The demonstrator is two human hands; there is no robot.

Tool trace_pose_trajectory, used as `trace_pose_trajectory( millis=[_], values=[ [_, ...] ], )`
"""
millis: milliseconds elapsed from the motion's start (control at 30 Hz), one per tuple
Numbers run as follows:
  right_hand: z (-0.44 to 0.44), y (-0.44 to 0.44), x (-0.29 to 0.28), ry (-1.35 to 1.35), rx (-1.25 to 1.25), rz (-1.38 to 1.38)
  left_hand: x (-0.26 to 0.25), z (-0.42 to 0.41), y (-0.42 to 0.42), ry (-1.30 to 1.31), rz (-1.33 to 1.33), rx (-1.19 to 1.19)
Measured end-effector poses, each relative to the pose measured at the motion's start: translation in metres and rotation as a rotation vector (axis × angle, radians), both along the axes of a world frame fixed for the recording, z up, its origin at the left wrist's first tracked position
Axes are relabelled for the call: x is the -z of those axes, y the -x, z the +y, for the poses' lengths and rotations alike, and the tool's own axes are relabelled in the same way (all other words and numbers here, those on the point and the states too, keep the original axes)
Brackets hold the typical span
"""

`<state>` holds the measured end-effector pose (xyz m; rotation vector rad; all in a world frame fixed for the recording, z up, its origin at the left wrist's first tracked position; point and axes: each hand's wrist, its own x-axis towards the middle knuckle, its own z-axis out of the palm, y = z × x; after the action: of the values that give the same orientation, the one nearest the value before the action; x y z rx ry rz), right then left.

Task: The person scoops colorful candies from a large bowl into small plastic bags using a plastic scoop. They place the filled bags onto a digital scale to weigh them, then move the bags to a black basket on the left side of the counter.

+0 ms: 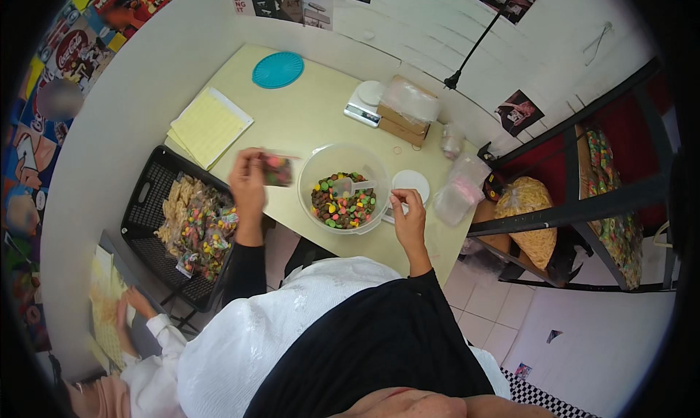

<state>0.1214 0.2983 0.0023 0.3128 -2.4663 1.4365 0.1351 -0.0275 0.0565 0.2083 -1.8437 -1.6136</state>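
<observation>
My left hand (pixel 249 183) holds a small clear plastic bag (pixel 278 170) of colourful candies above the table, left of a large translucent plastic bowl (pixel 308 199). Chocolate-brown, green, yellow and pink candies (pixel 342 213) cover the bowl's bottom, and a clear scoop (pixel 344 187) lies on them. At the bowl's right side is my right hand (pixel 409 218), thumb and fingertips close together. Whether something thin is pinched there cannot be made out. Just behind those fingers sits a white kitchen scale (pixel 411 185) with a round pan, partly hidden.
A black plastic crate (pixel 143 221) with filled bags stands left. On the table (pixel 306 117) lie yellow sheets (pixel 210 125), a blue lid (pixel 278 70), a second scale (pixel 363 109), a cardboard box (pixel 402 125) and empty bags (pixel 459 194). A co-worker's hands (pixel 131 303) are lower left.
</observation>
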Motion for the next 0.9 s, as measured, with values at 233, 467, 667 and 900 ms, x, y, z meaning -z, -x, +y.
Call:
trace_pose_trajectory(
  millis=[233, 467, 667, 900],
  values=[
    [0.027, 0.003, 0.014, -0.012, 0.067, -0.048, 0.025, -0.131, -0.053, 0.320, -0.179, -0.509],
    [0.079, 0.012, 0.029, -0.091, 0.234, -0.051, 0.112, -0.181, -0.089, 0.372, -0.411, -0.529],
    [0.148, -0.008, 0.080, -0.379, 0.377, -0.235, 0.103, -0.116, -0.043, 0.360, -0.323, -0.261],
    [0.163, -0.065, 0.124, -0.607, 0.559, -0.587, 0.034, -0.017, 0.010, 0.412, -0.238, 0.031]
  ],
)
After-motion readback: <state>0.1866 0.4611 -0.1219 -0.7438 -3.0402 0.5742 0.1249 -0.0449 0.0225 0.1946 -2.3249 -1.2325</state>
